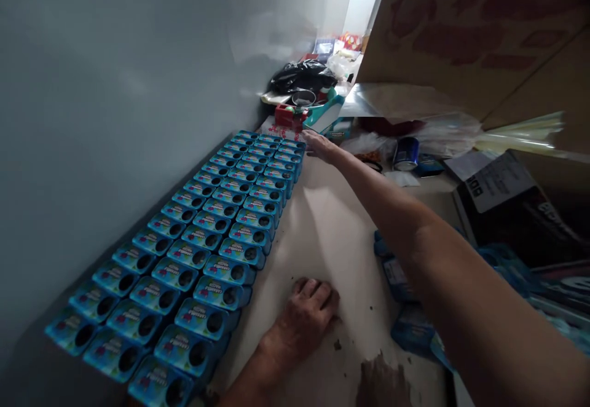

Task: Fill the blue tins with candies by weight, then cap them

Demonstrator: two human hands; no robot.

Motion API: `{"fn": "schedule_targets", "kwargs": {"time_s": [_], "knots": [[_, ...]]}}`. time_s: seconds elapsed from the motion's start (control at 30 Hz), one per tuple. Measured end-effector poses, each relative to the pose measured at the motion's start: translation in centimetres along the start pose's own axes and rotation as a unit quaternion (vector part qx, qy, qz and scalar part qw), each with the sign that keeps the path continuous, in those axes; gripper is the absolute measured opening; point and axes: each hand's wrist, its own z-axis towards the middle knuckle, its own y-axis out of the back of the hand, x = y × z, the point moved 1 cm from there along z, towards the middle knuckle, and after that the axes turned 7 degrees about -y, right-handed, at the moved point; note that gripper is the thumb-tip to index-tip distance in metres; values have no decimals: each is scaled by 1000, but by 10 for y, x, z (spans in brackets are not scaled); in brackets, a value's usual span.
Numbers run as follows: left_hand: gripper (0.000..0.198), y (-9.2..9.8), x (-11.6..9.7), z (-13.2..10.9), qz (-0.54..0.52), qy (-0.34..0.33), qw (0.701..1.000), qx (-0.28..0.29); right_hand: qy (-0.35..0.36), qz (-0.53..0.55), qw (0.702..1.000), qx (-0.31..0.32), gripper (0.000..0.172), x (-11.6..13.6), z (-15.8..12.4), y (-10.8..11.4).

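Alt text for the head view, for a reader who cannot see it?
A person's right hand reaches to the far end of three long rows of blue boxes lined up along a grey wall, while the left hand rests on the white tabletop beside the near end. A cardboard carton and loose blue boxes clutter the right side.

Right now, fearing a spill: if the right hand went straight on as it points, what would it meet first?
The right hand would likely meet the far blue cardboard boxes first, then a small red box; depth unclear.
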Motion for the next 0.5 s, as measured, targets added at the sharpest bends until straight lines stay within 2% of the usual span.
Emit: {"fn": "schedule_targets", "kwargs": {"time_s": [0.13,0.23,0.33,0.4,0.5], "knots": [[38,5,4,5,10,-4,1000,15,-70,-34,997,-20,28,13,-41,30],[39,4,9,8,13,-4,1000,3,-101,-128,987,7,22,23,-90,65],[34,3,13,10,1,-1,1000,-5,-74,-197,977,39,24,30,-160,105],[32,3,16,12,-10,2,1000,0,-32,-197,979,32,30,35,-218,126],[29,4,20,14,-18,11,1000,4,4,-238,971,10,29,39,-311,137]]}}
